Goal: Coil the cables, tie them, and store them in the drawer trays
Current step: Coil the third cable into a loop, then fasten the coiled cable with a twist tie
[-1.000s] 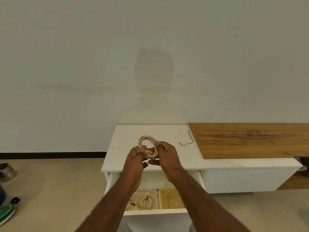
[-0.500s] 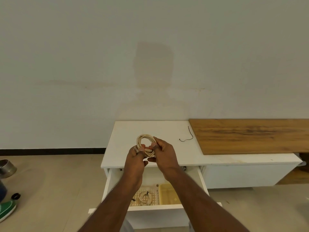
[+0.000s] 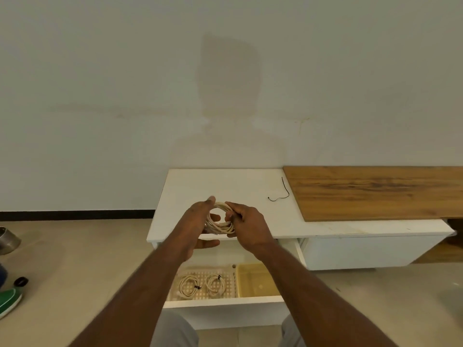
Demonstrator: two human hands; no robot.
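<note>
A coil of cream cable (image 3: 220, 220) is held in the air above the front edge of the white desk (image 3: 225, 184), between the two hands. The right hand (image 3: 246, 225) grips the coil's right side, its fingers curled round the bunched loops. The left hand (image 3: 198, 222) is spread, fingers straight and relaxed, its palm turned toward the coil's left side; whether it actually touches the loops cannot be told.

Below the hands the desk's drawer (image 3: 225, 300) stands pulled out. Inside it, on the left, a perforated cream tray (image 3: 231, 276) holds two coiled cables side by side: the left coiled cable (image 3: 188, 285) and the right coiled cable (image 3: 215, 284), each bound with a small black tie. Just beside that tray, to the right, sits a translucent yellow tray (image 3: 258, 279).

On the desk top, well apart from the hands toward the right, lies a loose black tie (image 3: 281, 194), bent into a hook shape, near the edge of a wooden board (image 3: 375, 191) that covers the desk's right part. A pale wall (image 3: 150, 83) rises behind the desk. On the floor at the far left are a metal pot (image 3: 7, 240), a small black cap (image 3: 21, 281) and a green object (image 3: 8, 300), cut off by the frame.
</note>
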